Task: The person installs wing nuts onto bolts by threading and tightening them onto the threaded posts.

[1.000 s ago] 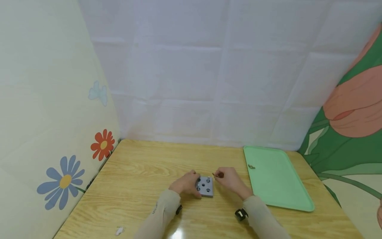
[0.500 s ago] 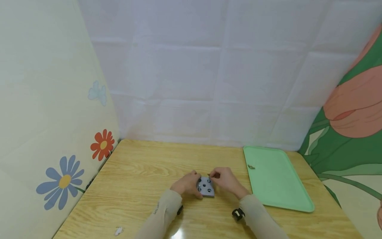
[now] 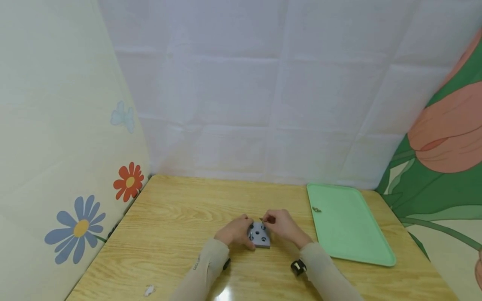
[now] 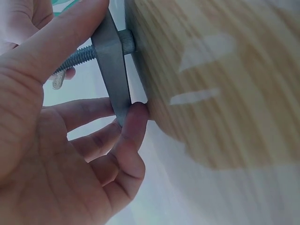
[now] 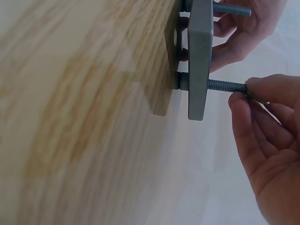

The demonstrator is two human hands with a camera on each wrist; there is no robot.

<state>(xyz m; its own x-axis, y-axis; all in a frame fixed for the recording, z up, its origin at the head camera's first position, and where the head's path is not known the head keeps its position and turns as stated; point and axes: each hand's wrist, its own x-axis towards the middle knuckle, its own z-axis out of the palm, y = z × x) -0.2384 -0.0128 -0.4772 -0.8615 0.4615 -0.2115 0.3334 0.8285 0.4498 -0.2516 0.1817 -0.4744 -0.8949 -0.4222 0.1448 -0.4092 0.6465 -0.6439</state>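
Observation:
A grey square metal plate [image 3: 257, 240] with holes lies near the middle of the table. My left hand [image 3: 235, 232] grips its left side, thumb and fingers at opposite edges. Over the plate's far right corner, my right hand [image 3: 283, 225] pinches a small wing nut [image 4: 58, 80] at the tip of an upright threaded bolt [image 5: 224, 86]. Most of the wing nut is hidden by the fingers. Another bolt [image 5: 233, 8] sticks up through the plate in the right wrist view. Bolt heads [image 4: 127, 42] show beneath the plate, between it and the tabletop.
To the right lies a light green tray [image 3: 350, 225], with small brass-coloured wing nuts [image 3: 316, 209] near its left edge. A white scrap [image 3: 149, 290] sits at the front left of the wooden table [image 3: 188, 200]. A white cloth [image 3: 226, 104] hangs behind.
My right hand has moved left with the wing nut, from beside the plate to the bolt at its far right corner. The plate has shifted slightly right under my left hand.

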